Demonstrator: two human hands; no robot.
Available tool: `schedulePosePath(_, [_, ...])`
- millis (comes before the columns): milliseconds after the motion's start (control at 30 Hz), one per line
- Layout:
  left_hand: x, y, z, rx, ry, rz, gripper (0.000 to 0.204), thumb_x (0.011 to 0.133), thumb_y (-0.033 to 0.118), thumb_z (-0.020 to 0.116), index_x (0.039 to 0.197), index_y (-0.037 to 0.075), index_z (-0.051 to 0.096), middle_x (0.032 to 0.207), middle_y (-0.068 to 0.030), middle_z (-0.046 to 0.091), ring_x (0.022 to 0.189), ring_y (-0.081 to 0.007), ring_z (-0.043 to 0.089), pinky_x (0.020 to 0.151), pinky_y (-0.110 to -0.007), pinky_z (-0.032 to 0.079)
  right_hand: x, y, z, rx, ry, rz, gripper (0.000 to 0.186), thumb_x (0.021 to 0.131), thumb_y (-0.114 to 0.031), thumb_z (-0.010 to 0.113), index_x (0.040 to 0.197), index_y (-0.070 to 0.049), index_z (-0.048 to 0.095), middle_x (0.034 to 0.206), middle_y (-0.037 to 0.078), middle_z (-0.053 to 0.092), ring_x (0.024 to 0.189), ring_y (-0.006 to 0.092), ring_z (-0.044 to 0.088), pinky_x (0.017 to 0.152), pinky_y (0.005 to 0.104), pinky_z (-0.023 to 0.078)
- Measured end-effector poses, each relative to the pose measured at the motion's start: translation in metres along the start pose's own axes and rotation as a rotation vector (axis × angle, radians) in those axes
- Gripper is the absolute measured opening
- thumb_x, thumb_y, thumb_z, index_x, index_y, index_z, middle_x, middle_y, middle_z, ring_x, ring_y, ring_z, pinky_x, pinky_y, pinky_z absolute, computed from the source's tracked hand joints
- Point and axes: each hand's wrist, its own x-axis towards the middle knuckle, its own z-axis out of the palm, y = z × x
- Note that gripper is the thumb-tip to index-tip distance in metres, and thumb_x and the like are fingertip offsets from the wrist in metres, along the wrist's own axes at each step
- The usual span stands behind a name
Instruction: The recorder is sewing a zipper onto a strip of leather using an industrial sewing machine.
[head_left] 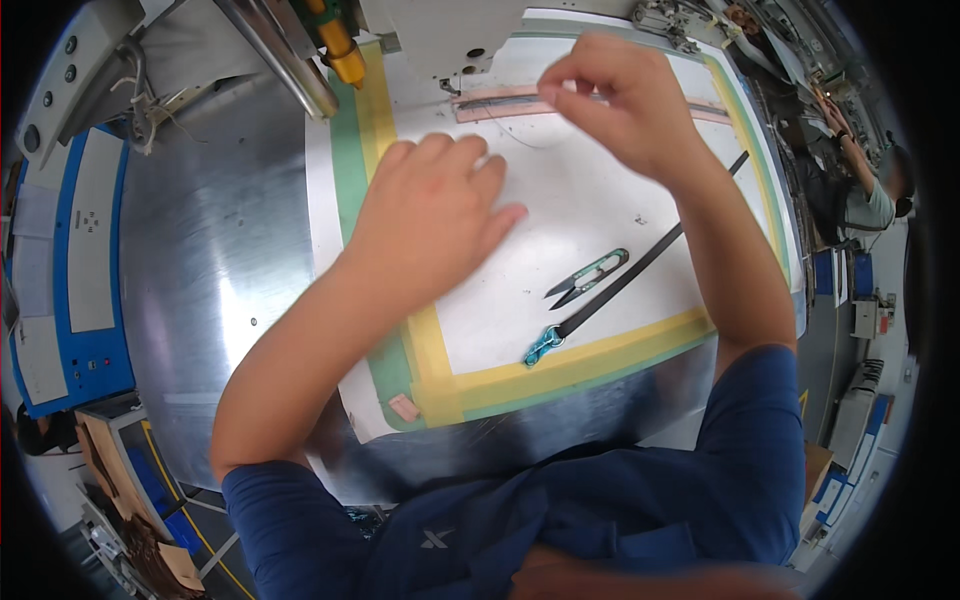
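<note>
My left hand point(430, 212) hovers over the white work sheet point(500, 345), its thumb apart and its fingers loosely bent, with nothing visible in it. Farther right, my right hand point(625, 105) is raised over a pinkish strip point(477, 112) with a dark band along it. Its thumb and forefinger are pinched; whatever is between them is too small to make out. A thin thread point(520, 142) curves across the sheet towards that hand. The strip lies under the sewing machine head point(440, 40). Nearer me are thread snips point(590, 278) and a black strap point(630, 278) with a blue clasp point(543, 346).
Yellow and green tape point(580, 362) borders the sheet on a shiny metal table point(220, 240). A yellow pointed fixture point(343, 55) and a metal cylinder point(290, 65) stand at the far left. A blue-framed panel point(95, 270) is left; another person point(865, 200) is far right.
</note>
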Motion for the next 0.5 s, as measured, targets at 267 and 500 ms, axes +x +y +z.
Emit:
schedulePosePath(267, [0.004, -0.051, 0.058, 0.073, 0.021, -0.184, 0.05, 0.094, 0.04, 0.07, 0.133, 0.008, 0.064, 0.126, -0.0134, 0.064, 0.117, -0.0333, 0.058, 0.102, -0.048, 0.044, 0.04, 0.056, 0.058, -0.002, -0.044, 0.142, 0.026, 0.082, -0.028, 0.072, 0.088, -0.002, 0.075, 0.081, 0.011, 0.067, 0.075, 0.0271, 0.063, 0.069, 0.0394, 0.05])
schedulePosePath(500, [0.008, -0.058, 0.063, 0.072, 0.048, -0.173, 0.053, 0.096, 0.047, 0.066, 0.138, 0.014, 0.06, 0.139, -0.0154, 0.057, 0.129, -0.0358, 0.053, 0.108, -0.05, 0.04, 0.052, 0.05, 0.08, 0.021, -0.324, 0.432, 0.025, 0.091, -0.003, 0.07, 0.113, 0.009, 0.066, 0.096, 0.015, 0.074, 0.082, 0.0197, 0.072, 0.071, 0.0298, 0.062])
